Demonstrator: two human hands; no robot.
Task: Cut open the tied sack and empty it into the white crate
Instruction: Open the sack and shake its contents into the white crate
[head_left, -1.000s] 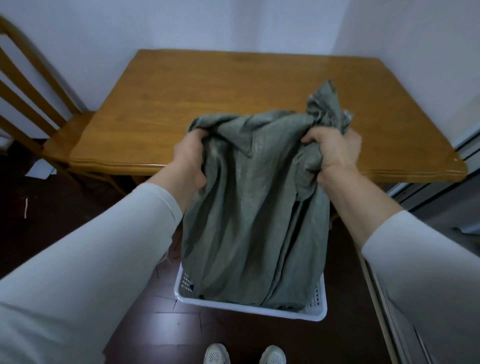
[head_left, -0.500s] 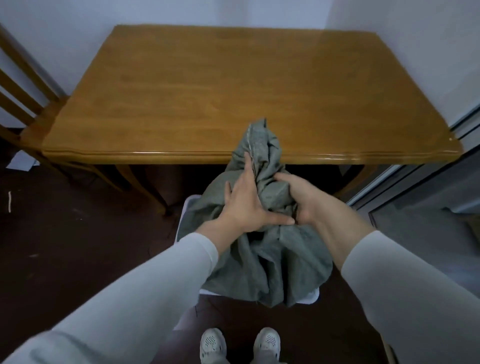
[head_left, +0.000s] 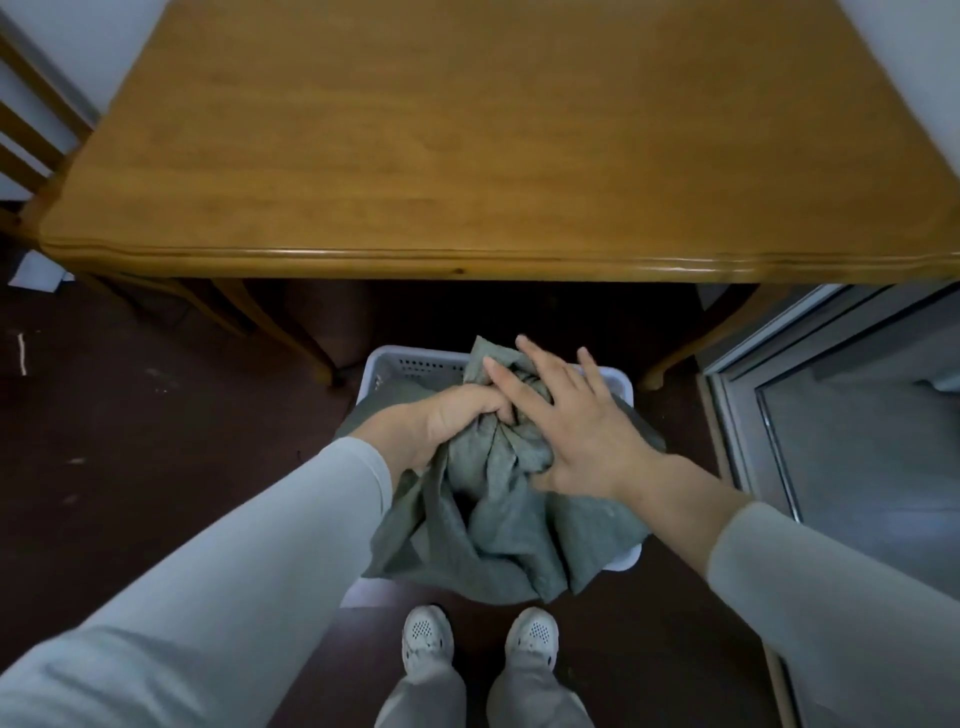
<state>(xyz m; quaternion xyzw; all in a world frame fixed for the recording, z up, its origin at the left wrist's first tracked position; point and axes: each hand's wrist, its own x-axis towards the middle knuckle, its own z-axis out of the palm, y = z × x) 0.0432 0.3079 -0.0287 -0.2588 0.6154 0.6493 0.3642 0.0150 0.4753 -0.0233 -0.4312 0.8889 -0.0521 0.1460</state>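
Right at the person's feet, just past the white shoes (head_left: 427, 638), the grey-green woven sack (head_left: 498, 525) lies slumped over the white crate (head_left: 410, 364), its loose cloth spilling over the near rim toward the dark floor (head_left: 130, 467). The left hand (head_left: 441, 421) has its fingers clenched into a bunched knot of the fabric, while the right hand (head_left: 571, 431) lies flat on top with fingers spread, pressing down and gripping nothing. I cannot see whether anything is left inside, since the cloth hides the crate's interior. That is the worry: if something remains in the folds, the overhang could let it slide out onto the floor instead of into the crate. Pushing down off-centre could also tip or skid such a light crate. Beyond it, the wooden table (head_left: 415, 156) overhangs close by, so a sharp lift could knock the hands against its edge.
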